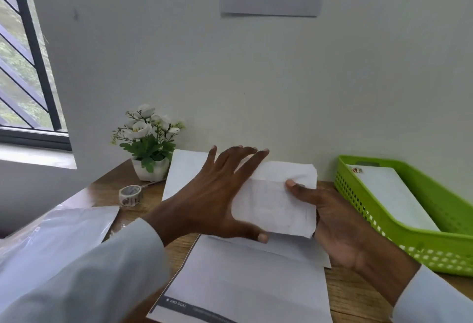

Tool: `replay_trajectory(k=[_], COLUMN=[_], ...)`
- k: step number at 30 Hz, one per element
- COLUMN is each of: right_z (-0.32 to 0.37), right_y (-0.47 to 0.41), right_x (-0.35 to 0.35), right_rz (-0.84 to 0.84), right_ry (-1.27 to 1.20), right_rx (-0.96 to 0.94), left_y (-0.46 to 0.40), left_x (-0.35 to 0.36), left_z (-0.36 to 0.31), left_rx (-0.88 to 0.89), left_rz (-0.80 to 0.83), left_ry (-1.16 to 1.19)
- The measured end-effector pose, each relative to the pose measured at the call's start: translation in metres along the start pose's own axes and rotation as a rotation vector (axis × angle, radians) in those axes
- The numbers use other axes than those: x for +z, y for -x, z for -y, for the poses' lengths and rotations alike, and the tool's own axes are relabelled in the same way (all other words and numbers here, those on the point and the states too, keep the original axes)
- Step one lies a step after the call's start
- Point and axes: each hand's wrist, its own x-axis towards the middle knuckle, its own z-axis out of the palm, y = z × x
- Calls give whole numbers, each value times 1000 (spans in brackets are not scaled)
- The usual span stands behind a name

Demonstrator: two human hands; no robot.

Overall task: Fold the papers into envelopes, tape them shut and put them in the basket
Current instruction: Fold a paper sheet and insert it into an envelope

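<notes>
Above the worktop (358, 294), at mid-frame, a folded envelope (275, 200) is held up off the surface. It is pinched by the right hand (340, 228), thumb on its face and fingers curled behind the right edge. The left hand (217, 194) is laid against the left edge with fingers straight and spread, thumb under the lower corner; nothing is clasped by it.

No tape is visible on the envelope's face; whether it is sealed cannot be told. The tape roll (130, 195) lies well apart to the left, near the flower pot (151, 169). More sheets (245, 284) are spread flat beneath the hands, and another (184, 171) behind them.

The basket (409, 253) stands to the right, with one taped envelope (391, 194) already lying in it.

Risks noted:
- Folds are judged likely to spring open if the right-hand pinch is eased before tape is applied, since the left hand only steadies.
- The roll must be fetched by the left hand; the envelope would then be left with a one-sided hold and may sag or twist.
- Loose sheets below may be dragged or creased by a sleeve (102, 271).
- The envelope may be dropped short of the basket rim if it is released early.
</notes>
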Motion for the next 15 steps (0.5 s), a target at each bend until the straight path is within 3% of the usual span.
replay_trajectory(k=[5,15], right_z=[6,9], right_y=[-1,2], right_x=[-5,-15], right_rz=[72,312], right_ry=[-90,-10], right_rx=[56,26], left_y=[11,16], left_x=[13,13], left_z=[8,14], left_rx=[-44,2], left_rz=[-13,-78], left_ry=[-27,-122])
